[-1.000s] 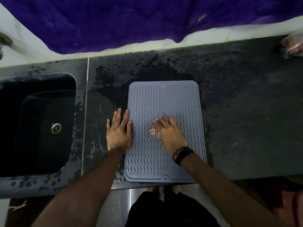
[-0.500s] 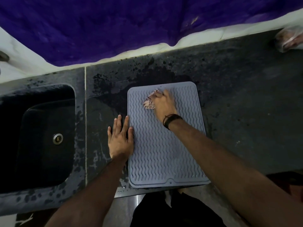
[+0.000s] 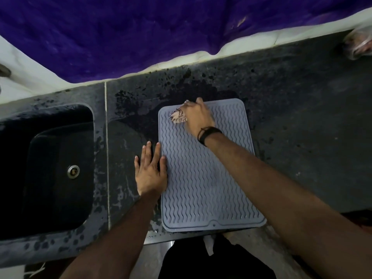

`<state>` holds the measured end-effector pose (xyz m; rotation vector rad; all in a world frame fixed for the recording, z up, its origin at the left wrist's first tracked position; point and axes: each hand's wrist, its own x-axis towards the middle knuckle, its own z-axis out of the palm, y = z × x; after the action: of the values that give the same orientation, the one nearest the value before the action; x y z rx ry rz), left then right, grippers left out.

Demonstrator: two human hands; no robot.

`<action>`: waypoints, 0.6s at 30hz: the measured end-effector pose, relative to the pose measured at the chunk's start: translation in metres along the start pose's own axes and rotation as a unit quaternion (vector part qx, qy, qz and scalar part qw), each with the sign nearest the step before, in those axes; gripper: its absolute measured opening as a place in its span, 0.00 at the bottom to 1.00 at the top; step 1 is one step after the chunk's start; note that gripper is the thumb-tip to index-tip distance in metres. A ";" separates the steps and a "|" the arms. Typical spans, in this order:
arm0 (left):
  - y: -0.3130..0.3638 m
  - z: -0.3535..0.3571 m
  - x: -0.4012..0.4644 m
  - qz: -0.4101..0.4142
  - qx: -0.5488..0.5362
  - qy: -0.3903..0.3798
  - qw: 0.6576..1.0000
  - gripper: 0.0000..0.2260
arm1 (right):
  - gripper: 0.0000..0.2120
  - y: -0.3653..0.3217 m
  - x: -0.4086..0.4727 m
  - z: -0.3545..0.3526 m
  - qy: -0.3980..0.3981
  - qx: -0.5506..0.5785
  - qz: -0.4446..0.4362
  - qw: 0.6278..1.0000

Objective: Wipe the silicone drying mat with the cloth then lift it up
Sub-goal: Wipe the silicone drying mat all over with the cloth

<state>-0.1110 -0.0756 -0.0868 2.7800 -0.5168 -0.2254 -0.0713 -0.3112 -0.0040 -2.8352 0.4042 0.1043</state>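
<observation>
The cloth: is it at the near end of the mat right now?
No, the right hand presses the cloth at the mat's far left corner.

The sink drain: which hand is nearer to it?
Left. The left hand lies flat between sink drain and mat; the right hand wipes the mat's far corner.

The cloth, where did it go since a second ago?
The right hand slid the cloth away from the person, from the middle of the mat up to its far left corner, holding it all the while. The left hand stayed flat at the mat's left edge, and the mat stayed flat on the counter.
</observation>
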 end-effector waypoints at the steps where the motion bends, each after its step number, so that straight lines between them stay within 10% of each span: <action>1: 0.000 0.000 0.000 -0.001 0.001 0.000 1.000 0.25 | 0.21 0.002 0.006 0.001 -0.016 -0.014 0.001 1.000; 18: -0.001 0.002 0.001 -0.005 0.015 -0.017 1.000 0.24 | 0.19 -0.048 0.025 0.014 -0.012 0.023 -0.043 0.999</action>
<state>-0.1099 -0.0756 -0.0888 2.8119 -0.5196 -0.2711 -0.0339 -0.2696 -0.0073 -2.7974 0.2761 0.1101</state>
